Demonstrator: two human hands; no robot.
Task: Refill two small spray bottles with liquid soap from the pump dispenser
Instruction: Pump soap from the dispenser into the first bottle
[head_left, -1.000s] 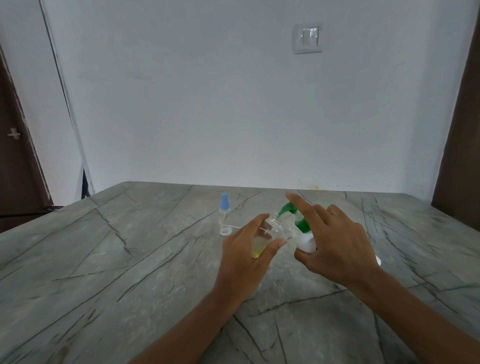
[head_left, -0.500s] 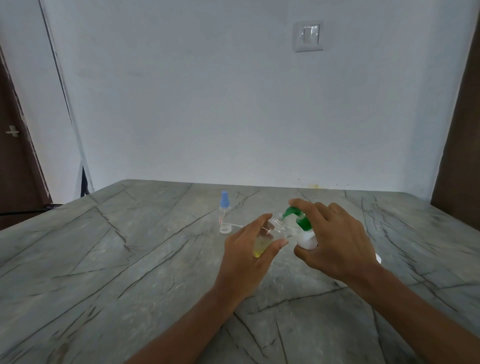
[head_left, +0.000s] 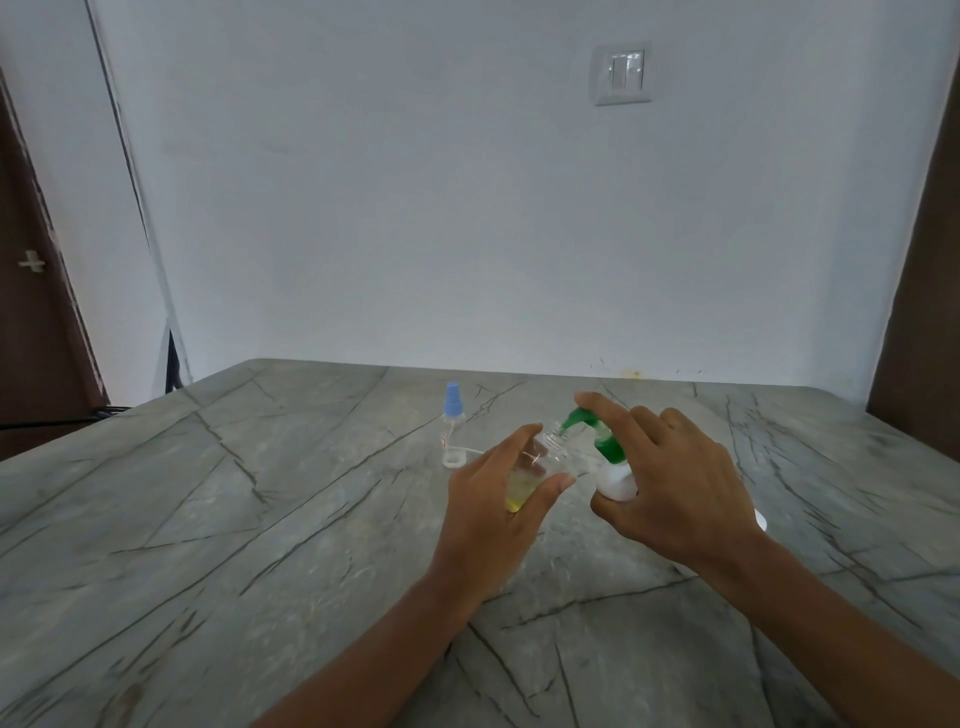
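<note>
My left hand (head_left: 493, 514) grips a small clear spray bottle (head_left: 530, 475) with its top off, tilted so the open neck sits under the green spout. Yellow soap fills its lower part. My right hand (head_left: 670, 483) holds the white pump dispenser (head_left: 615, 480): thumb and fingers wrap the body and the forefinger lies on the green pump head (head_left: 587, 423). A second small clear bottle with a blue cap (head_left: 453, 421) stands upright on the table behind my left hand, untouched. A loose white spray top (head_left: 454, 460) lies at its foot.
The grey veined stone table (head_left: 234, 519) reaches to a white wall with a switch plate (head_left: 622, 73). Dark brown doors flank the scene at left (head_left: 31, 312) and right (head_left: 924, 312). A small white round thing (head_left: 759, 519) peeks out behind my right wrist.
The forefinger went down on the pump head half a second ago and has come back up with it. My left hand kept the bottle at the spout.
</note>
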